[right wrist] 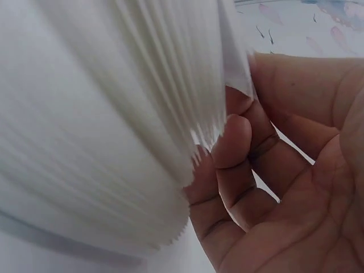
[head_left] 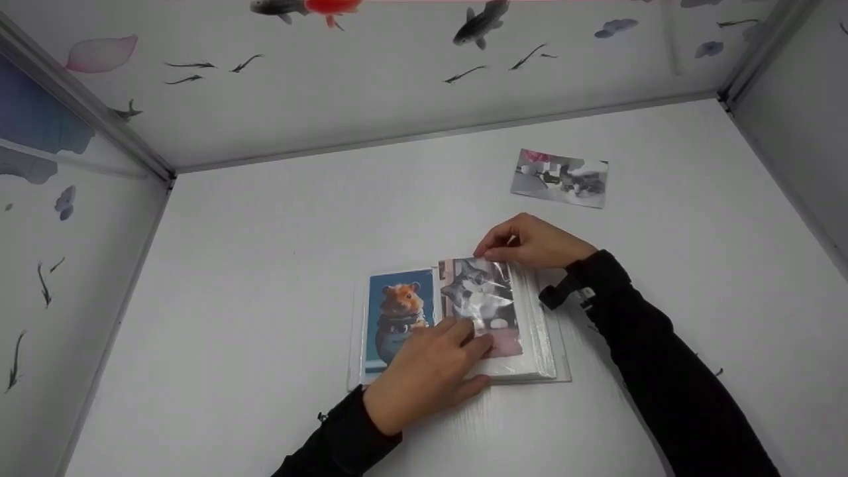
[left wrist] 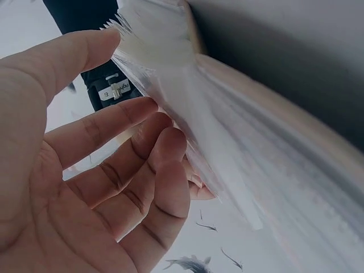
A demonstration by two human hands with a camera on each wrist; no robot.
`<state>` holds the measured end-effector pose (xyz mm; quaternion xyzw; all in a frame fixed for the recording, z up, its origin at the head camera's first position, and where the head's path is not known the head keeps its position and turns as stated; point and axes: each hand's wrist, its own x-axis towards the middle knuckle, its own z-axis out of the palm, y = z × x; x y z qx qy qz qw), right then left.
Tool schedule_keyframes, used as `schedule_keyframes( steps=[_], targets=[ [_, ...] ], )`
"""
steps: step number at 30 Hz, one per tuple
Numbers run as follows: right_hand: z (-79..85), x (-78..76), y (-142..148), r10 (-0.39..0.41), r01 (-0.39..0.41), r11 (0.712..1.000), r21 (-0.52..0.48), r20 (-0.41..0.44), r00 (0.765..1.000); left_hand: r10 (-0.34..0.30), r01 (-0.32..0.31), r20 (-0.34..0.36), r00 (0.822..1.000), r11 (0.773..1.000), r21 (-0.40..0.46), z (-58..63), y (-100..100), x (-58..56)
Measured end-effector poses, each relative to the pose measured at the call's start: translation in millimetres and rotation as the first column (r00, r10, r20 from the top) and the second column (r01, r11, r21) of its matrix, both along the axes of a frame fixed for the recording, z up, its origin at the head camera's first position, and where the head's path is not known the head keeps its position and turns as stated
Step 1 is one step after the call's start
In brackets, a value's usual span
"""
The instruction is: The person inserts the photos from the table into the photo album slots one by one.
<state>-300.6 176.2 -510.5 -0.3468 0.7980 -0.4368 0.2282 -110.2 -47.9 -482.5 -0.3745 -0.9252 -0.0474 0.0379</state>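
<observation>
A photo album (head_left: pixel 538 371) lies spread out on the white surface. Its left page holds a hamster picture (head_left: pixel 397 301) on a blue ground, partly covered by my left hand. On the right page is a grey-and-white cat photo (head_left: pixel 480 291) under shiny clear film, its lower edge above the page's bottom. My right hand (head_left: pixel 533 242) pinches the top edge of this photo; in the right wrist view, thumb and forefinger hold a thin white sheet (right wrist: pixel 238 68) beside the fanned pages (right wrist: pixel 170 74). My left hand (head_left: pixel 430 371) rests across the album, its loosely bent fingertips (left wrist: pixel 170 145) touching the page.
Another cat photo (head_left: pixel 560 179), with a pink patch in one corner, lies on the table beyond my right hand. Low panels (head_left: pixel 397 79) printed with fish and petals border the white tabletop (head_left: pixel 252 285) at the back and sides.
</observation>
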Motion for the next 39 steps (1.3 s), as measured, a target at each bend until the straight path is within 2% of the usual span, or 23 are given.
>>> schedule_keyframes(
  steps=[9,13,20,32,39],
  targets=[
    [-0.1,2.6,-1.8,0.023,-0.02,0.999,0.049,-0.059,0.998,-0.004,0.005,-0.011,1.0,1.0,0.027,-2.8,-0.8,-0.7],
    [-0.8,2.4,-1.3,0.03,-0.028,0.999,0.038,-0.074,0.997,-0.008,0.009,-0.023,1.0,0.999,0.033,-3.0,-1.3,-0.6],
    [-1.0,2.1,-0.3,0.04,-0.04,0.999,-0.01,-0.03,0.999,-0.015,0.017,-0.06,0.998,1.0,0.025,-3.3,-1.6,-0.2],
    [-2.1,2.7,-4.8,0.082,-0.082,0.997,-0.009,-0.026,0.996,-0.015,0.017,-0.076,0.997,0.999,0.03,-6.3,-0.3,-0.6],
    [0.7,2.8,-1.7,0.013,-0.013,1.0,0.021,-0.017,1.0,-0.019,0.02,-0.029,0.999,0.999,0.034,-2.8,-0.1,-1.5]
  ],
)
